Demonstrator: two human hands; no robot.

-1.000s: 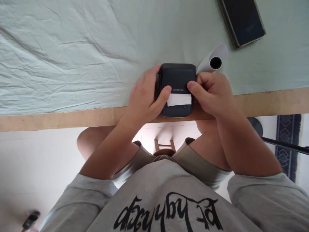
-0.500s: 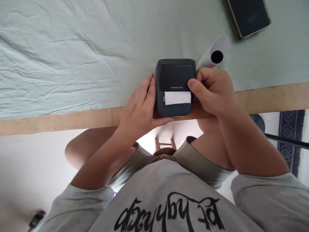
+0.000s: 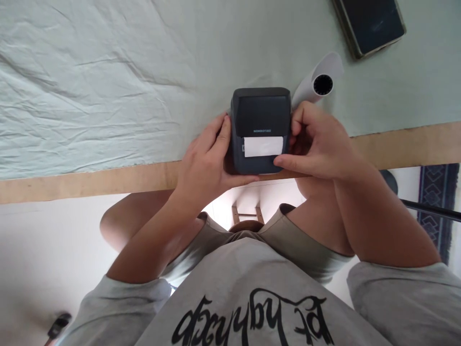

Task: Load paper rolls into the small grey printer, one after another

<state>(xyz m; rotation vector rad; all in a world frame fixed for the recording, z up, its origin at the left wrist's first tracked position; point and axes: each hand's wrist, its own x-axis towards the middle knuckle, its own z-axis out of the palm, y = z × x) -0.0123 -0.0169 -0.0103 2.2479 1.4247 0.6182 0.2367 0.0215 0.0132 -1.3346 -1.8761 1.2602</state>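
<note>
A dark label printer (image 3: pixel 262 110) stands at the front edge of the cloth-covered table, with a white paper label (image 3: pixel 263 146) sticking out of its front slot. My left hand (image 3: pixel 206 156) lies against the printer's left side, its thumb along the near edge. On the other side, my right hand (image 3: pixel 319 142) grips the printer, its thumb on the lower right front corner and its fingers curled at the side. A rolled white sheet (image 3: pixel 305 92) with a dark round end lies just behind my right hand.
A dark phone-like device (image 3: pixel 370 24) lies at the back right on the pale green cloth (image 3: pixel 108 86). The wooden table edge (image 3: pixel 90 181) runs across in front of my legs. Below on the right are a dark rod and a patterned blue rug (image 3: pixel 436 192).
My right thumb has moved down from the printer's upper right side to its lower right front corner. The printer has barely shifted, and my left hand stays at its side.
</note>
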